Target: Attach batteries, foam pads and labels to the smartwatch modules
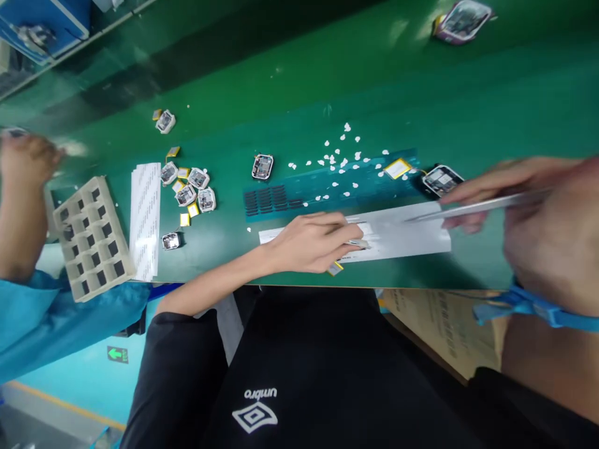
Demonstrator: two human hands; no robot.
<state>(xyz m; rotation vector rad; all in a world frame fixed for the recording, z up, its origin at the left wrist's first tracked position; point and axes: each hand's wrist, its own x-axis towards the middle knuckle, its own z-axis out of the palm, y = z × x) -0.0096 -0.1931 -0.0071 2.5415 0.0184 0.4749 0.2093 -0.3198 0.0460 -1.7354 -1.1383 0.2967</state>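
Observation:
My left hand (318, 243) closes round a small white watch case (359, 244), mostly hidden under the fingers, over a white sheet (412, 234) at the table's near edge. A yellow battery (335, 269) pokes out below that hand. In my right hand (528, 218), slightly blurred, are metal tweezers (477, 207) pointing left, their tips above the sheet. Just beyond my right fingers lies an open dark watch case (441, 180) with its yellow-edged battery (397, 168) beside it. White round stickers (344, 163) are scattered past the sheet.
A teal strip (290, 209) carries rows of black pieces. Several open watch cases (186, 195) with batteries sit left, near paper sheets (145, 218) and a beige compartment tray (96, 240). Another person's hand (28, 159) is far left. A purple-edged case (463, 22) lies far right.

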